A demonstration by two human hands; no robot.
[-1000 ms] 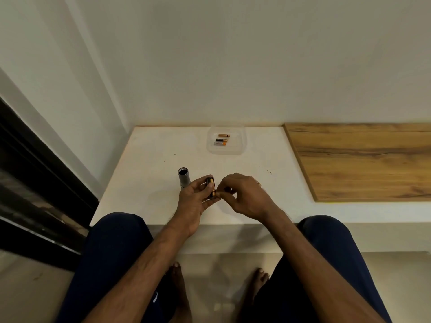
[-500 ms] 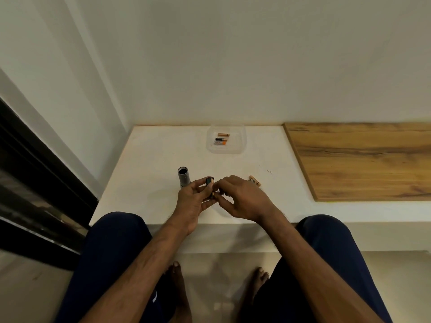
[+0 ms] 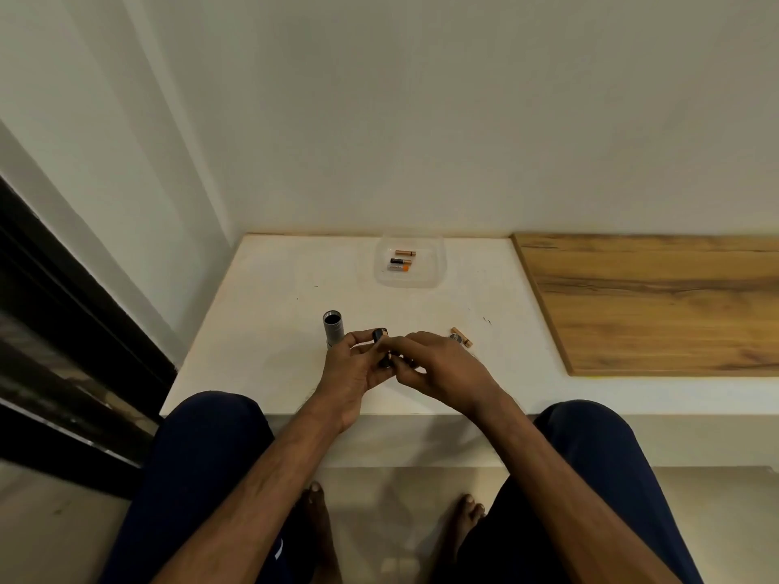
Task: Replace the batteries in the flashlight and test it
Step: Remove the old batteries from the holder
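Observation:
The grey flashlight body (image 3: 333,329) stands upright on the white table (image 3: 269,314), open end up, just left of my hands. My left hand (image 3: 352,379) grips a small black battery holder (image 3: 380,337) above the table's front part. My right hand (image 3: 440,366) meets it from the right, and its fingertips pinch the holder's lower part, which they hide. A copper-coloured battery (image 3: 463,337) lies loose on the table just behind my right hand, with a small dark round piece (image 3: 454,337) beside it.
A clear plastic tray (image 3: 436,263) at the back of the table holds three batteries (image 3: 400,264). A wooden board (image 3: 657,301) covers the surface to the right. The wall is close behind, and a dark frame runs along the left. My knees sit under the front edge.
A battery came out of the holder and now lies on the table to the right. My right hand has returned to the holder. The left hand stayed almost still.

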